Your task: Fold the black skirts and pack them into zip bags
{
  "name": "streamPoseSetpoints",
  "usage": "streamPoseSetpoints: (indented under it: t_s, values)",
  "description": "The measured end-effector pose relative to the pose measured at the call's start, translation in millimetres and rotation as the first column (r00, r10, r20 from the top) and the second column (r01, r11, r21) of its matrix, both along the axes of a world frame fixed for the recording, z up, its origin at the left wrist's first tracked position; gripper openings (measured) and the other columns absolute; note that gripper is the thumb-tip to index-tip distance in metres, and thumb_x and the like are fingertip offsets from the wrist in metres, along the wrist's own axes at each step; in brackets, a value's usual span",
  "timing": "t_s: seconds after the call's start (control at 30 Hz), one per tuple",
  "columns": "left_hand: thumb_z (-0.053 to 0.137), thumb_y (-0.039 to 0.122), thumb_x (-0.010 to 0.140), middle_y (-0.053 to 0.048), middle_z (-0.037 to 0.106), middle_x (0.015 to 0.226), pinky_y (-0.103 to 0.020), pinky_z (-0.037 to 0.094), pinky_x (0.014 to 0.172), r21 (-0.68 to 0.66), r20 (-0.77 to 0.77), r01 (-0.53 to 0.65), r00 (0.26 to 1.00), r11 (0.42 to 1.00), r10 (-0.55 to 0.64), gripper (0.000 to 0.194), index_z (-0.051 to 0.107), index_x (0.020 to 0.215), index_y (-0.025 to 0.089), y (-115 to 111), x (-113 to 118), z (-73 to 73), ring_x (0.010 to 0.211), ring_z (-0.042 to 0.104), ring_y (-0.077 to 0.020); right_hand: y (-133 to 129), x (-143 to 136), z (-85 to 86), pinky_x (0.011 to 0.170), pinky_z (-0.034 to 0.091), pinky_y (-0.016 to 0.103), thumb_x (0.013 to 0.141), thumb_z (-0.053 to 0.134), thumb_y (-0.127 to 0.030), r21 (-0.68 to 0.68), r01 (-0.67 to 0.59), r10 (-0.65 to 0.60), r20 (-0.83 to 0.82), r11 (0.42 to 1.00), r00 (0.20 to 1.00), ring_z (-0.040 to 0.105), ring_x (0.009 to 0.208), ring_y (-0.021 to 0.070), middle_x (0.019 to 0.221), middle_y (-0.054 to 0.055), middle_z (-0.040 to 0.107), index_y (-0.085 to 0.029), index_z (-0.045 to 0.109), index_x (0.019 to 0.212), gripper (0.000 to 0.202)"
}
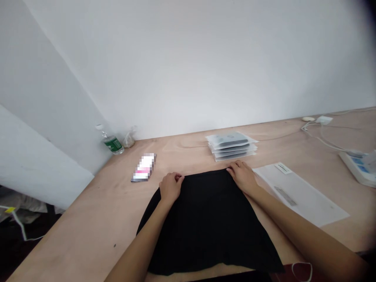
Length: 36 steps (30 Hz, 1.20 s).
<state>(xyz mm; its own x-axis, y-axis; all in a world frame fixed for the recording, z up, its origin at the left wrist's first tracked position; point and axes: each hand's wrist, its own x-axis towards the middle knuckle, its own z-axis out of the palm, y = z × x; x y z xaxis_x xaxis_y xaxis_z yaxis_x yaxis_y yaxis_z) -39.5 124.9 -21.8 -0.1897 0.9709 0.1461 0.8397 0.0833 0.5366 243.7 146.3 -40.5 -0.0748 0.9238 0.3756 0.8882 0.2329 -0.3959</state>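
White walls met at a corner behind a plywood table point(96, 219), on which a black cloth point(205, 223) lay flat at the near middle, its far edge toward the wall. Left hand point(170, 187) was closed on the cloth's far left corner and right hand point(243, 176) pressed on its far right corner, fingers curled over the edge, though a firm pinch could not be confirmed. Around it were a phone point(143, 167) to the left, a bottle point(111, 141) in the corner, stacked packets point(231, 145) just beyond the right hand, and a clear bag point(299, 194) to the right.
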Motion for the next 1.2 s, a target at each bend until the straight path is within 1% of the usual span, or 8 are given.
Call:
streamPoseSetpoints:
  t_s: [0.17,0.27,0.4,0.5,0.63,0.73,1.0,1.2]
  values:
    - [0.053,0.034,0.077,-0.002,0.061,0.065,-0.029,0.043,0.062,0.002,0.143,0.038,0.989,0.999,-0.038,0.016,0.059,0.074,0.019,7.2,-7.5,-7.2,0.069,0.061,-0.0195,3.9,4.4,3.7,0.073,0.044,0.034,0.081,0.049,-0.036,-0.062,-0.107,0.093,-0.204,0.992,0.975,0.058,0.080,0.0200,0.083,0.004,0.062,-0.020,0.058,0.080,0.017]
    - [0.051,0.032,0.078,0.000,0.059,0.061,-0.026,0.043,0.058,0.025,0.250,0.091,0.964,0.996,-0.094,0.015,0.054,0.074,0.019,4.7,-8.4,-1.3,0.062,0.061,-0.0166,0.8,7.9,8.0,0.061,0.047,0.031,0.083,0.044,-0.038,-0.082,-0.142,0.105,-0.348,0.987,0.932,0.060,0.065,0.0170,0.074,0.002,0.063,-0.020,0.053,0.084,0.020]
    - [0.044,0.035,0.083,0.002,0.061,0.063,-0.025,0.046,0.057,0.048,0.370,0.224,0.901,0.973,-0.226,0.016,0.048,0.081,0.020,-23.1,-10.3,18.9,0.059,0.062,-0.0148,-24.5,16.3,17.0,0.050,0.048,0.028,0.085,0.041,-0.039,-0.109,-0.215,0.135,-0.493,0.971,0.859,0.060,0.053,0.0149,0.071,0.000,0.062,-0.020,0.048,0.095,0.023]
    - [0.045,0.033,0.085,-0.003,0.067,0.090,-0.030,0.049,0.075,0.058,0.394,0.358,0.849,0.932,-0.351,0.013,0.049,0.083,0.021,-55.7,-15.8,28.9,0.085,0.065,-0.0170,-55.5,26.8,19.9,0.067,0.052,0.031,0.082,0.047,-0.030,-0.097,-0.305,0.213,-0.521,0.947,0.827,0.065,0.076,0.0179,0.085,0.004,0.064,-0.021,0.052,0.096,0.017]
    - [0.044,0.027,0.087,-0.001,0.062,0.116,-0.035,0.046,0.088,0.020,0.167,0.533,0.832,0.846,-0.529,0.012,0.054,0.094,0.026,-86.6,-24.0,23.9,0.104,0.058,-0.0185,-88.0,37.0,15.9,0.084,0.048,0.035,0.079,0.044,-0.014,-0.055,-0.439,0.400,-0.325,0.897,0.857,0.060,0.094,0.0187,0.098,0.004,0.064,-0.025,0.061,0.092,0.024]
    - [0.045,0.025,0.087,0.000,0.060,0.118,-0.034,0.047,0.088,0.022,-0.028,0.592,0.806,0.806,-0.591,0.016,0.056,0.099,0.028,-93.4,-26.9,15.1,0.104,0.058,-0.0179,-98.2,37.5,13.3,0.083,0.049,0.034,0.077,0.042,-0.009,-0.033,-0.434,0.417,-0.215,0.900,0.883,0.060,0.094,0.0181,0.100,0.004,0.063,-0.024,0.061,0.093,0.029]
    - [0.042,0.019,0.088,-0.003,0.060,0.118,-0.037,0.046,0.092,0.078,-0.214,0.606,0.786,0.792,-0.580,0.025,0.053,0.110,0.026,-94.0,-31.5,5.8,0.113,0.053,-0.0188,-103.1,38.5,1.3,0.083,0.050,0.033,0.079,0.042,-0.008,0.022,-0.402,0.403,-0.084,0.915,0.911,0.061,0.095,0.0173,0.102,0.006,0.064,-0.022,0.060,0.097,0.029]
    - [0.043,0.018,0.087,-0.003,0.058,0.122,-0.041,0.045,0.094,0.071,-0.337,0.627,0.748,0.776,-0.572,0.017,0.058,0.094,0.022,-101.7,-32.5,15.6,0.120,0.047,-0.0216,-113.3,43.3,9.1,0.093,0.046,0.040,0.079,0.042,-0.007,0.038,-0.408,0.403,0.095,0.912,0.910,0.053,0.110,0.0198,0.117,0.005,0.060,-0.025,0.060,0.110,0.040]
